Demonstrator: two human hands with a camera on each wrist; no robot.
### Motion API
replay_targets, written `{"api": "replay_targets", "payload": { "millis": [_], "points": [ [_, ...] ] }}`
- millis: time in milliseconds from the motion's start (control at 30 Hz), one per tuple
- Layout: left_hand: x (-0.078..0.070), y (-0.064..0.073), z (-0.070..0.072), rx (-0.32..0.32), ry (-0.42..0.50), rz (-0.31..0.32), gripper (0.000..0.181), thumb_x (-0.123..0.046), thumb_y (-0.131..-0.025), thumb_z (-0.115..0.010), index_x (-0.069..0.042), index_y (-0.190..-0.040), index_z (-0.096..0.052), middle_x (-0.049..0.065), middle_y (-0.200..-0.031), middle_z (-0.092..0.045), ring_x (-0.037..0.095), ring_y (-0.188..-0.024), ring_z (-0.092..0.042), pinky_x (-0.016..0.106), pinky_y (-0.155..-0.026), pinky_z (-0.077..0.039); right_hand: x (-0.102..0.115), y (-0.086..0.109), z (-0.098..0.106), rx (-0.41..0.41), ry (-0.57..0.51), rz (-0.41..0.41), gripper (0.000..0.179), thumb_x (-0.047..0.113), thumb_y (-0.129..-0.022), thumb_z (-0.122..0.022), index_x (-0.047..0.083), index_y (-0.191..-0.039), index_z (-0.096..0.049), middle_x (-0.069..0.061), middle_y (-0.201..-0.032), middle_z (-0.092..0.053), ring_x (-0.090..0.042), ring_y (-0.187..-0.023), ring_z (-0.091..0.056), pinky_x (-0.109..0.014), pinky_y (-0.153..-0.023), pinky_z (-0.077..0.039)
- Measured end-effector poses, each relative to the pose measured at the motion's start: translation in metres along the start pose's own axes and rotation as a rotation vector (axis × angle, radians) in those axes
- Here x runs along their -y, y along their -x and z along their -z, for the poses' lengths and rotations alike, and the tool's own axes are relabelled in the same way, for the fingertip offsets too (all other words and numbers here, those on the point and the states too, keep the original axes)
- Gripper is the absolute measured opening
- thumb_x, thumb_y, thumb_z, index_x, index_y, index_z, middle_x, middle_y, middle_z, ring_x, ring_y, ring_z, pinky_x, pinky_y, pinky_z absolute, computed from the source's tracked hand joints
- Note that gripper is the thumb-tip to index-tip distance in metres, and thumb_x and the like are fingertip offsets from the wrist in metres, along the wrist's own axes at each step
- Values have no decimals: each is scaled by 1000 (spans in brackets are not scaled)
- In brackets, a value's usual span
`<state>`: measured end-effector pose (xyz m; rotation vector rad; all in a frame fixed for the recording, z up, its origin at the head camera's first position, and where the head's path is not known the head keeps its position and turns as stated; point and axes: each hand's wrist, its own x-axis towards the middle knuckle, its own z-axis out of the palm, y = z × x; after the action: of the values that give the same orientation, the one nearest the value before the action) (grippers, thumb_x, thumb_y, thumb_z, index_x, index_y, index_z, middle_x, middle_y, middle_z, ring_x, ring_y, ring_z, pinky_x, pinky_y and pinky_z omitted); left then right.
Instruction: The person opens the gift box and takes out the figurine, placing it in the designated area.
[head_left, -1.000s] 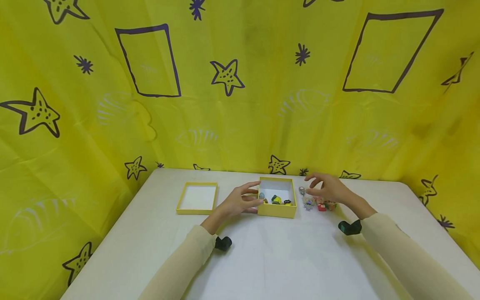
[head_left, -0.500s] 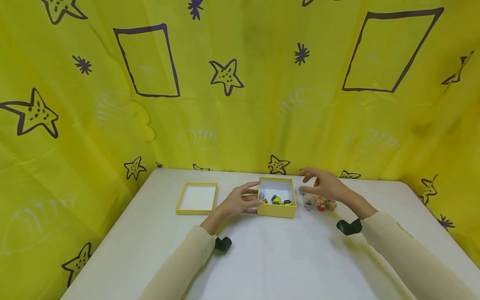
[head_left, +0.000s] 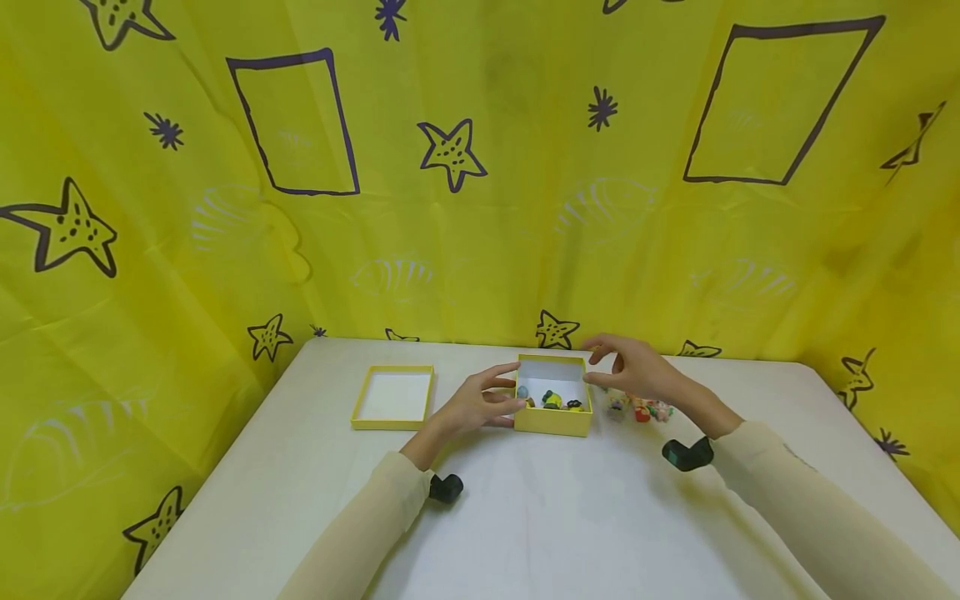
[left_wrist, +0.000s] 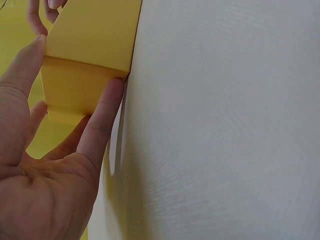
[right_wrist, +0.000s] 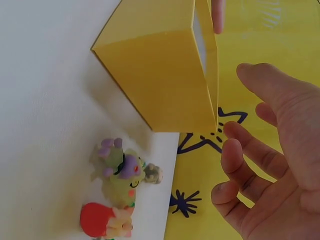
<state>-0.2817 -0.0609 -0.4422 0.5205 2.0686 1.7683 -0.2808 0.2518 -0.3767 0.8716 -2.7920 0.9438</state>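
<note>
A yellow open-topped box with a white inside stands on the table. Several small figurines lie in it, among them a yellow and green one and a blue-grey rounded one. My left hand rests extended fingertips against the box's left side. Beside the right rim hovers my right hand, fingers loosely bent; the right wrist view shows nothing in it. Right of the box are more figurines: a pale green and purple one, a red one and a small grey one.
A shallow yellow lid, white inside, lies left of the box. The white table meets a yellow curtain with starfish drawings behind it. Dark camera mounts sit at both wrists.
My right hand has moved left, from above the loose figurines to the box's right rim. The left hand and the box have stayed in place.
</note>
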Motion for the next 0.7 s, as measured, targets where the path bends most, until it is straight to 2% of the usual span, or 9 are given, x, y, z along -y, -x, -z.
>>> {"api": "replay_targets", "payload": {
  "millis": [233, 433, 600, 700],
  "points": [
    [0, 1, 0, 6, -3, -17, 74, -11, -95, -76, -19, -159, -41, 22, -150, -48, 32, -122, -63, 40, -83, -64, 9, -8, -8, 17, -22, 10, 48, 23, -92, -80, 2, -132, -62, -17, -108, -72, -15, -65, -54, -28, -58, -50],
    [0, 0, 0, 15, 11, 1, 74, -13, -95, -75, -19, -160, -39, 23, -152, -45, 32, -122, -63, 41, -84, -63, 19, -17, -16, 50, -13, 1, 48, 25, -91, -81, 3, -131, -64, -17, -109, -73, -18, -72, -53, -31, -65, -48],
    [-1, 0, -1, 11, 12, 17, 76, -14, -95, -77, -20, -160, -38, 21, -152, -46, 31, -122, -63, 40, -84, -63, 22, -23, -25, 79, -39, -13, 50, 26, -90, -81, 4, -132, -63, -20, -112, -72, -17, -69, -53, -30, -62, -49],
    [0, 0, -1, 13, 18, 17, 76, -14, -95, -77, -20, -160, -39, 20, -152, -46, 31, -122, -64, 40, -84, -63, 24, -26, -32, 102, -46, -13, 51, 26, -91, -81, 2, -132, -62, -19, -111, -73, -19, -73, -57, -30, -64, -51]
  ]
}}
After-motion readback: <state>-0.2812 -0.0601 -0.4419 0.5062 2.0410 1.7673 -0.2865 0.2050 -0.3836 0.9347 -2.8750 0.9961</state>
